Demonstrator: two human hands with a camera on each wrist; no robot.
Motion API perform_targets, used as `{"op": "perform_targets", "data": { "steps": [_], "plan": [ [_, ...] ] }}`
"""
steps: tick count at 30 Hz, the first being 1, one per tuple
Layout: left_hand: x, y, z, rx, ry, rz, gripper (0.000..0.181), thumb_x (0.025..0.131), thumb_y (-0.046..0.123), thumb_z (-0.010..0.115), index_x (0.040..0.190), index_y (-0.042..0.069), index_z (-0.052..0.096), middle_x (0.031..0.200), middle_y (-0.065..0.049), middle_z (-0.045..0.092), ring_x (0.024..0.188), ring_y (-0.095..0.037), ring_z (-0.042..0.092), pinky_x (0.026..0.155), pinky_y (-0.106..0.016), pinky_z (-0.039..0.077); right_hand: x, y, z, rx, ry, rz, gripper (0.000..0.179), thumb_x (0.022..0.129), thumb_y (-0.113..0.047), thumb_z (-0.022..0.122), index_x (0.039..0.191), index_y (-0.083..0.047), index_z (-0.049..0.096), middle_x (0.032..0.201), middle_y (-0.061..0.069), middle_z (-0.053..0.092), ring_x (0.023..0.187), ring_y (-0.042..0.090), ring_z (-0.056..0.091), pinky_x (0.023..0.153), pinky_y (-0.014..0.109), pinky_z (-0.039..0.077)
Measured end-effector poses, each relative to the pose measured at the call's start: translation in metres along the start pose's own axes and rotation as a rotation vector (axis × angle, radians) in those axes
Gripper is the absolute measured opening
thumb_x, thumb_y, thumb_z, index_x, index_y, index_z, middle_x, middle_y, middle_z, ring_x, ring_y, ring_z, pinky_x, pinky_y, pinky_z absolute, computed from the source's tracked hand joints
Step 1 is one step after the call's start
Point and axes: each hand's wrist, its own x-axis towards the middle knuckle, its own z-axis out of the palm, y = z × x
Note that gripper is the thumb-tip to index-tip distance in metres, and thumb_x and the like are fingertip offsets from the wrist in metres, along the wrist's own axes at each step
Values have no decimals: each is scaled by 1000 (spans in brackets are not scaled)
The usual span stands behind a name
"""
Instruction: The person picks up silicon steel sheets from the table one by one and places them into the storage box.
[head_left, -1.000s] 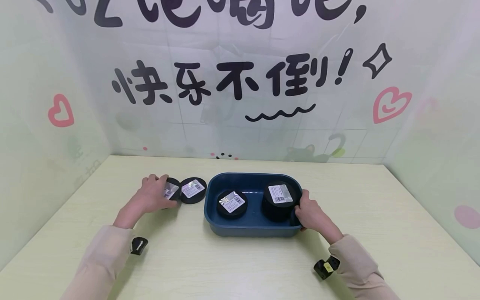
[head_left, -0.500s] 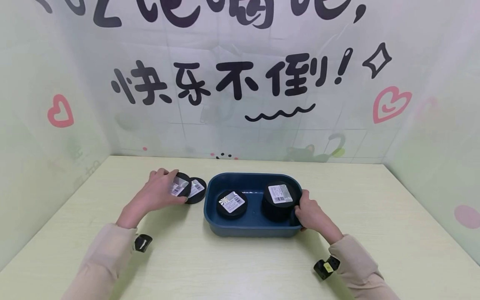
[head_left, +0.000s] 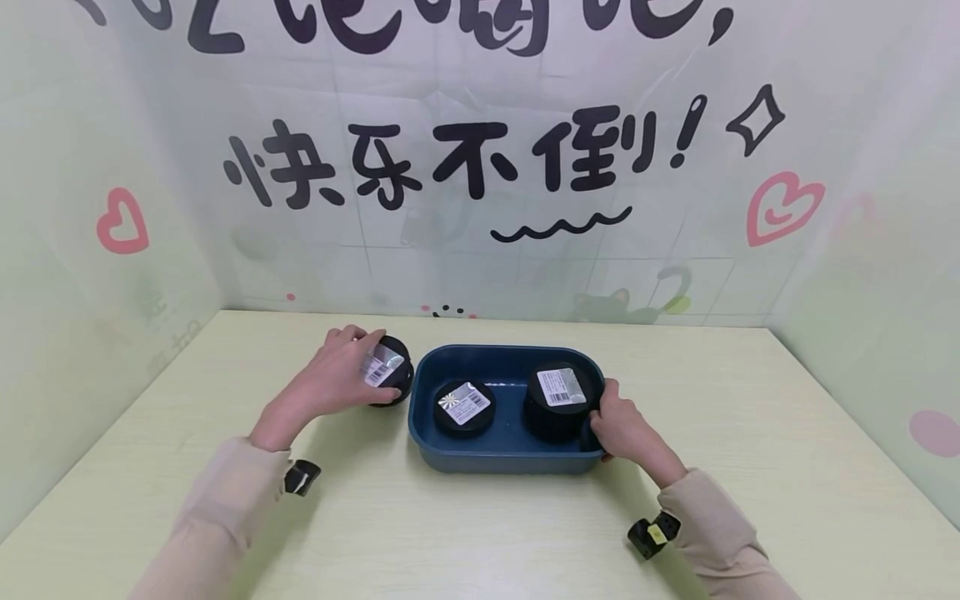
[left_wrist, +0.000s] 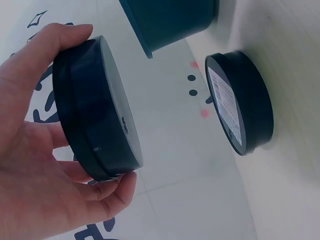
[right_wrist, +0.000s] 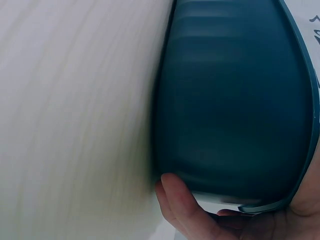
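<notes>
In the head view, my left hand (head_left: 330, 383) grips a flat round black container (head_left: 396, 354) with a white barcode label, thumb on one side and fingers on the other. The left wrist view shows this held container tilted, well clear of the table. A second black container (left_wrist: 250, 102) lies label-up on the table beneath it, mostly hidden in the head view. My right hand (head_left: 632, 427) grips the right end of a blue plastic bin (head_left: 502, 463). Inside the bin sit one labelled container (head_left: 465, 427) at left and a taller stack of containers (head_left: 558, 417) at right.
The bin stands on a pale wood-grain table (head_left: 480, 542), just right of the loose container. A printed white backdrop (head_left: 465, 275) closes off the rear and both sides. Each wrist carries a small black camera (head_left: 302, 477).
My left hand has lifted its container from the table and carried it right, over the other loose one. My right hand and the bin have stayed in place.
</notes>
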Motion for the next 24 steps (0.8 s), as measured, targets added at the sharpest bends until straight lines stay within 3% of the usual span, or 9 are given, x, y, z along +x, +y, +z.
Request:
{"op": "perform_targets", "data": {
  "steps": [12, 24],
  "plan": [
    [10, 16, 7, -15, 21, 116, 77, 64, 32, 76, 122, -8, 47, 112, -26, 49, 96, -37, 42, 74, -43, 39, 0, 0, 1, 7, 6, 1, 40, 83, -1, 36, 119, 10, 22, 79, 41, 49, 41, 26, 57, 40, 32, 46],
    [20, 38, 17, -92, -62, 148, 78, 65, 30, 75, 127, -7, 43, 116, -22, 45, 96, -29, 43, 73, -34, 44, 0, 0, 0, 13, -9, 10, 40, 84, -1, 36, 119, 9, 21, 80, 41, 48, 43, 28, 57, 40, 32, 47]
  ]
}}
